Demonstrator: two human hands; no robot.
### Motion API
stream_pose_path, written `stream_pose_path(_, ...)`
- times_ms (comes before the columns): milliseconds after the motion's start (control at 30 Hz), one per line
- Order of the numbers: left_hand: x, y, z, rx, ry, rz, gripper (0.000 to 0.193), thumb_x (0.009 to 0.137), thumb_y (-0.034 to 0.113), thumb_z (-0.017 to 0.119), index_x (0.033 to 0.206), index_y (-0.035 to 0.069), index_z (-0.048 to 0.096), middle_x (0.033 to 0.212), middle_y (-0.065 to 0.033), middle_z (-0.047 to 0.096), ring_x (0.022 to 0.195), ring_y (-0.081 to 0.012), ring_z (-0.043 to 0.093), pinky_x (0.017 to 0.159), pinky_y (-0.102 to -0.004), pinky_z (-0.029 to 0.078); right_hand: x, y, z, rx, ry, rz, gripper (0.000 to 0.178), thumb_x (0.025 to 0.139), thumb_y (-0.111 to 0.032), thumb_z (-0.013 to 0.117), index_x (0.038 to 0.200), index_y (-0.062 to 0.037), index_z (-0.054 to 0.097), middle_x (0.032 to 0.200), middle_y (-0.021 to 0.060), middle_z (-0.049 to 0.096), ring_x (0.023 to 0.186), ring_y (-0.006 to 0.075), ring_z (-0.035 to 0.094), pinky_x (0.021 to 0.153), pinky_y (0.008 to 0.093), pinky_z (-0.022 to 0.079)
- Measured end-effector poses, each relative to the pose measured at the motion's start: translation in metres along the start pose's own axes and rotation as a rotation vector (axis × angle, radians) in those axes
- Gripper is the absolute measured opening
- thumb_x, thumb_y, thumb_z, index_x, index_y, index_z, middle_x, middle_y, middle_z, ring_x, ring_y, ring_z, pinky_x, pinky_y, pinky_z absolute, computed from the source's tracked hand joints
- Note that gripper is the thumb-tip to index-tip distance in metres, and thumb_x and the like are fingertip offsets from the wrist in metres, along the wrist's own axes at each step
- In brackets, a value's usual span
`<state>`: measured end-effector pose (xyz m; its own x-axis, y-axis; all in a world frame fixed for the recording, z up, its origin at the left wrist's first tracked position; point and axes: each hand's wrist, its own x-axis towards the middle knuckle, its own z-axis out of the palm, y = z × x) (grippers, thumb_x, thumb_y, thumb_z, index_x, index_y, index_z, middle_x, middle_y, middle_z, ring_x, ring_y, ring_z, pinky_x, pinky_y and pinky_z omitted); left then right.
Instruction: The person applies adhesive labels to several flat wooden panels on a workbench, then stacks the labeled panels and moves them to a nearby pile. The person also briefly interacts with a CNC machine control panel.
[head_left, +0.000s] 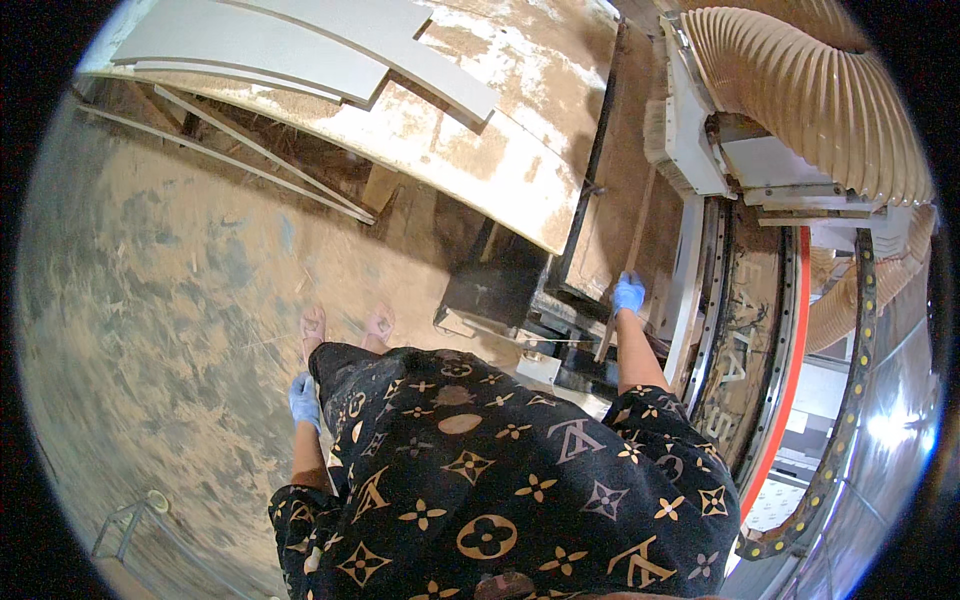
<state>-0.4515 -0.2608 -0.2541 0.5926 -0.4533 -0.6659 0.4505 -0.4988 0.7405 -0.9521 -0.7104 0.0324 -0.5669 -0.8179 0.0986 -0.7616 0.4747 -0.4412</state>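
My right hand (628, 292), in a blue glove, is closed around a thin wooden strip (643, 222) at the machine's side. The strip extends beyond the hand over a dusty brown machine bed (600, 240), and its near end shows below my fingers. My left hand (304, 400), also gloved in blue, hangs low by my left side, apart from the boards and the machine. Its fingers are too small and blurred to make out whether they are closed.
A dust-covered table (530, 200) ahead carries several long pale boards (250, 50). Below it a frame (270, 155) stands over the dusty floor (180, 300). On the right are a ribbed hose (800, 90), a machine rail (740, 330) and an orange-red edge (790, 400).
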Motion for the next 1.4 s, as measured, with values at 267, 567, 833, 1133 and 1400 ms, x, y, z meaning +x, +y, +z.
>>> stream_pose_path(267, 0.022, 0.031, -0.017, -0.020, -0.073, -0.102, 0.016, 0.084, 0.030, 0.060, 0.086, 0.015, 0.057, 0.058, 0.0043, 0.045, 0.047, -0.0069, 0.039, 0.039, -0.0228, 0.033, -0.041, 0.015, -0.013, 0.180, -0.016, -0.080, 0.033, 0.088, -0.022, 0.049, 0.110, 0.0019, 0.056, 0.096, 0.0132, 0.064, 0.084, 0.0207, 0.057, 0.079, 0.0318, 0.044)
stream_pose_path(567, 0.028, 0.068, -0.032, 0.141, -0.049, 0.000, 0.019, 0.084, 0.027, 0.059, 0.093, 0.011, 0.058, 0.070, 0.0018, 0.051, 0.057, -0.0091, 0.044, 0.048, -0.0247, 0.038, -0.063, 0.032, -0.018, 0.231, -0.102, -0.116, 0.036, 0.088, -0.023, 0.052, 0.114, 0.0010, 0.053, 0.075, 0.0067, 0.059, 0.055, 0.0133, 0.051, 0.048, 0.0281, 0.043)
stream_pose_path(833, 0.014, 0.107, -0.026, 0.118, -0.073, -0.057, 0.014, 0.085, 0.019, 0.058, 0.093, 0.009, 0.057, 0.064, 0.0048, 0.046, 0.053, -0.0067, 0.036, 0.046, -0.0236, 0.033, -0.135, 0.028, -0.014, 0.492, -0.231, -0.045, 0.027, 0.088, -0.018, 0.052, 0.110, -0.0026, 0.057, 0.065, -0.0006, 0.050, 0.052, 0.0079, 0.043, 0.046, 0.0244, 0.038)
stream_pose_path(1133, 0.044, 0.150, -0.042, 0.150, -0.125, 0.024, 0.009, 0.084, 0.022, 0.059, 0.088, 0.013, 0.058, 0.062, 0.0048, 0.046, 0.050, -0.0063, 0.038, 0.042, -0.0235, 0.033, -0.244, -0.073, 0.016, 0.251, -0.123, -0.295, 0.039, 0.086, -0.030, 0.051, 0.122, -0.0150, 0.051, 0.088, 0.0192, 0.062, 0.077, 0.0327, 0.060, 0.071, 0.0387, 0.046)
stream_pose_path(1400, 0.059, 0.184, -0.069, 0.057, -0.207, 0.083, 0.010, 0.083, 0.026, 0.061, 0.082, 0.018, 0.055, 0.057, 0.0059, 0.044, 0.044, -0.0064, 0.038, 0.038, -0.0227, 0.032, -0.226, -0.103, 0.068, 0.206, -0.326, -0.195, 0.042, 0.084, -0.029, 0.051, 0.120, -0.0087, 0.052, 0.114, 0.0204, 0.055, 0.102, 0.0335, 0.054, 0.089, 0.0373, 0.042)
